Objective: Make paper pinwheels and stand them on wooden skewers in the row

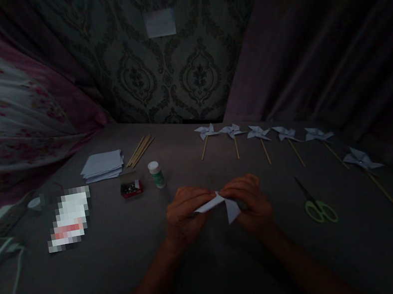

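In my view, both the left hand (pixel 186 215) and the right hand (pixel 250 203) pinch one partly folded paper (pixel 212 204) at the frame's centre. Six finished pinwheels (pixel 258 133) lie at right; I judge this one unfinished, without its stick, with paper sheets (pixel 103 164) and sticks (pixel 140 151) left unused at upper left.

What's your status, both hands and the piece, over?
Left hand and right hand both gripping folded white paper. Green-handled metal scissors lying right, untouched. Small white-capped green bottle standing beyond left hand.
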The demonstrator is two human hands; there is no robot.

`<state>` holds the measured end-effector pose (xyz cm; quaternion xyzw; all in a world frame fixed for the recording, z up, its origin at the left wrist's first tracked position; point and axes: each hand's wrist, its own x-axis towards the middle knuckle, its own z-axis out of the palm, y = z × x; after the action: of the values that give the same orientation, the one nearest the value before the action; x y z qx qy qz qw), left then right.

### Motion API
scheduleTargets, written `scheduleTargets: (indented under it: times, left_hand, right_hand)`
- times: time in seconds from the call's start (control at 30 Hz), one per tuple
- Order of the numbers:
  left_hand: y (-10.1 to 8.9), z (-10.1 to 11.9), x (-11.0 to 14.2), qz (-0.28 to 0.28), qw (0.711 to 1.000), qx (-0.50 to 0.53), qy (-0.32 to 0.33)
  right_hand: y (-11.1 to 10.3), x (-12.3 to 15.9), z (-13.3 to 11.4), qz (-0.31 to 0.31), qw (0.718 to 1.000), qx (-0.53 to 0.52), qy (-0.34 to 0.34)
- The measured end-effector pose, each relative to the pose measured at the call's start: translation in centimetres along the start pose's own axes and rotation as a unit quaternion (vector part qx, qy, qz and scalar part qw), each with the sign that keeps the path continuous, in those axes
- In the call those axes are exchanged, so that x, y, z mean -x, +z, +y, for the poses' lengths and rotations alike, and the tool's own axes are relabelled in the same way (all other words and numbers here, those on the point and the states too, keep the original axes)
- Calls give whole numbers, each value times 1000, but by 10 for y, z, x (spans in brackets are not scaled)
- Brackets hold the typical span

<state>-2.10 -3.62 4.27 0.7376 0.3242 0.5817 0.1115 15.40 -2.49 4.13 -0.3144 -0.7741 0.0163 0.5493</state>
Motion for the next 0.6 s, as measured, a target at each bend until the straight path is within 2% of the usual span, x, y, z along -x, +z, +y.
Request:
scheduleTargets:
  times: [0.13,0.3,0.47,0.6]
  left_hand:
    - [0,-1,1,6,1000,8,9]
    - [0,0,1,0,1000,16,-8]
    - [0,3,0,4,1000,13,-21]
    - [0,3,0,-5,999,6,-38]
  right_hand:
    - [0,-2,-2,18,1000,-7,-16]
    - [-1,-1,-2,-2,1000,-8,6]
    - [0,-1,-2,13,1000,-18,-9]
    - [0,0,-1,1,1000,-1,-2]
